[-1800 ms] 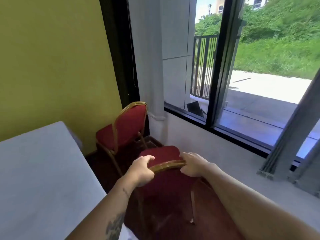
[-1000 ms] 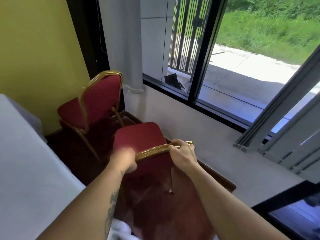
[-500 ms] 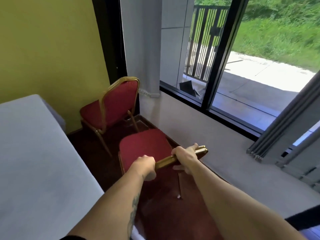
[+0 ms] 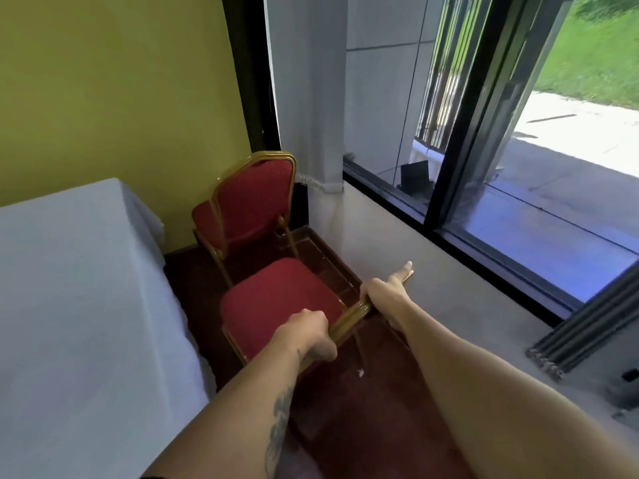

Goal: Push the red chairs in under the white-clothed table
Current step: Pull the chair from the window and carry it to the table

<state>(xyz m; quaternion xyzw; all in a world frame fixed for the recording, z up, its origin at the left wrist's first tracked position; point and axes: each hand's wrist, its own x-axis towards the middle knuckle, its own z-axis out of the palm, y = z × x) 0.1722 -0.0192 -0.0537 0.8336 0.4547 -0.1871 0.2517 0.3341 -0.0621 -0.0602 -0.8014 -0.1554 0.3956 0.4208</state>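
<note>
While gripping the gold top rail (image 4: 349,318) of the near red chair (image 4: 276,302), both hands clenched on it: left hand (image 4: 309,335) wrapped around the rail's nearer end, right hand (image 4: 383,290) closed around the farther end with the forefinger stretched out along the metal. Seat lying ahead of the grip and slightly left, near the hanging edge of the white-clothed desk (image 4: 79,305) but not under it. Long axis of the rail running diagonally, from low left up toward the window sill (image 4: 449,271), so seat front aimed partly along the desk edge rather than square at it. Left hand nearer the cloth; right hand nearer the sill, close above it or perhaps touching.

Likely calls for swinging the right end round toward the body before pushing leftward. Little room on the right against the sill; dark floor (image 4: 363,426) open behind. Second red chair (image 4: 252,205) standing beyond, in the corner by the yellow wall (image 4: 121,81), well apart from the hands, also not tucked in. Cloth drape liable to catch on the seat edge.
</note>
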